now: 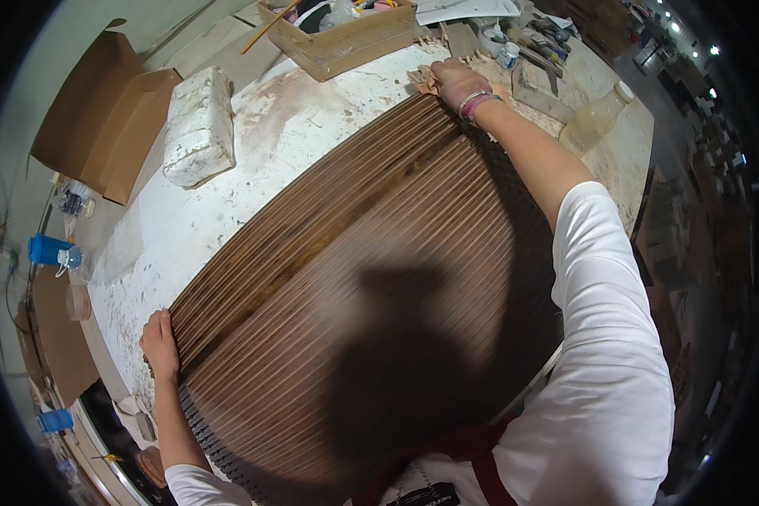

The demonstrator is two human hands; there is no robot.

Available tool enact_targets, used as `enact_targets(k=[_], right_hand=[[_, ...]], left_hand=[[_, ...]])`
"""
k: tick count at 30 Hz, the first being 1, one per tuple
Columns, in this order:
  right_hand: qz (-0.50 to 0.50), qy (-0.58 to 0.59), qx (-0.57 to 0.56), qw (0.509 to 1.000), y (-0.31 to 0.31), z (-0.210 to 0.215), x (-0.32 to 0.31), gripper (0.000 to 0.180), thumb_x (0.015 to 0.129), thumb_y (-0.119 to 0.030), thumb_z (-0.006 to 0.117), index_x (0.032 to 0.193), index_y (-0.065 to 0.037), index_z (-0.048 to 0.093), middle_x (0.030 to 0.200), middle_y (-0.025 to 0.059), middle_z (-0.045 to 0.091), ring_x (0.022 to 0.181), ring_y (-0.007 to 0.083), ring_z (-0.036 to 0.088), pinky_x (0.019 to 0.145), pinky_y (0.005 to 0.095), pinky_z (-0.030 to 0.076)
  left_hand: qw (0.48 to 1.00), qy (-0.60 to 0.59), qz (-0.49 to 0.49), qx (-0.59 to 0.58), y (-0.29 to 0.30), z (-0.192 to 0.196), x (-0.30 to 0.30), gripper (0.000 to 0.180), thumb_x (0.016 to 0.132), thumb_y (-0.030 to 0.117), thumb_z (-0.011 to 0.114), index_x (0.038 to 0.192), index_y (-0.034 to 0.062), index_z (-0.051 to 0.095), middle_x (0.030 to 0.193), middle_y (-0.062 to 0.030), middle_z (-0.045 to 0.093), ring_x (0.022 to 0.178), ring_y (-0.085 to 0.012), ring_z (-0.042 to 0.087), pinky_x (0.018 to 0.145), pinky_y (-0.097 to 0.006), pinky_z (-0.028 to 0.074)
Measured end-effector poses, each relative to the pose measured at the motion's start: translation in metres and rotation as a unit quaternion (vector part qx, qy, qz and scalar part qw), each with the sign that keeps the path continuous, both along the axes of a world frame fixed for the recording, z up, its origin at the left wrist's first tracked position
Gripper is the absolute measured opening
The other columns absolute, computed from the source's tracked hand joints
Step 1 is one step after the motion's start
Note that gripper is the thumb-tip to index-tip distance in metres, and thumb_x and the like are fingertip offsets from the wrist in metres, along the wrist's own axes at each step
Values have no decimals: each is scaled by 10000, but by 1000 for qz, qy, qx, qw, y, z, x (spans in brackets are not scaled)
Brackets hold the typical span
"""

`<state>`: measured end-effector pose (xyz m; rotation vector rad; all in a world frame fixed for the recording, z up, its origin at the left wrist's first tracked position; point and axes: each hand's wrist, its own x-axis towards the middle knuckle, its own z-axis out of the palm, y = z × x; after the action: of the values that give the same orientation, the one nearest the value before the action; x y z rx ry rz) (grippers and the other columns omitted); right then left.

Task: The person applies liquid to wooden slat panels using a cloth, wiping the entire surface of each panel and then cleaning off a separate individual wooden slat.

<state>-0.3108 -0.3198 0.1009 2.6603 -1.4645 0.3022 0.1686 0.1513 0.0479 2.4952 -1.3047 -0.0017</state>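
A large brown wooden panel with many narrow parallel slats lies slantwise across the white-topped workbench. At its left end, my left hand is closed over the far corner, the thumb along the edge; part of its grip is hidden. My right arm stretches to the far right corner, where my right hand, with pinkish covering and a band at the wrist, presses a crumpled tan piece against the panel's end. Whether that piece is cloth or abrasive paper I cannot make out. My shadow covers the panel's near middle and right.
A white-wrapped block and an opened cardboard box stand at the far left. Behind the panel is a cardboard box of odds and ends. Tools and a cloudy plastic bottle lie at far right; a blue container is left.
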Motion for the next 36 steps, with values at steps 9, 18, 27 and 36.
enact_targets(k=[9, 18, 27, 36], right_hand=[[332, -91, -32, 938, 164, -26, 185, 197, 873, -141, 582, 994, -110, 734, 910, 90, 728, 805, 157, 687, 731, 342, 540], [285, -13, 40, 958, 150, -4, 170, 176, 781, -64, 668, 955, -66, 644, 936, 140, 651, 901, 314, 639, 813, 409, 510], [454, -37, 171, 874, 324, 8, 346, 241, 853, -128, 575, 1082, -88, 639, 1118, 125, 639, 1060, 308, 616, 888, 392, 494], [448, -31, 43, 893, 286, -1, 297, 231, 787, -46, 636, 1014, -75, 602, 963, 108, 598, 927, 304, 607, 821, 410, 497]], left_hand=[[999, -29, -12, 10, 2, -3, 4, 395, 1009, 367, 430, 869, 33, 589, 876, -202, 623, 896, -391, 569, 833, -494, 399], [996, -50, 39, 67, 3, 6, -9, 430, 979, 443, 454, 872, 71, 642, 946, -152, 671, 935, -357, 606, 882, -534, 399], [995, 36, -23, 91, 19, 20, 7, 323, 972, 330, 441, 1073, 72, 607, 1004, -160, 663, 971, -337, 617, 899, -524, 405], [938, 312, 18, -148, 97, -12, 50, 365, 946, 375, 576, 967, 11, 595, 910, -147, 622, 836, -251, 579, 794, -371, 470]])
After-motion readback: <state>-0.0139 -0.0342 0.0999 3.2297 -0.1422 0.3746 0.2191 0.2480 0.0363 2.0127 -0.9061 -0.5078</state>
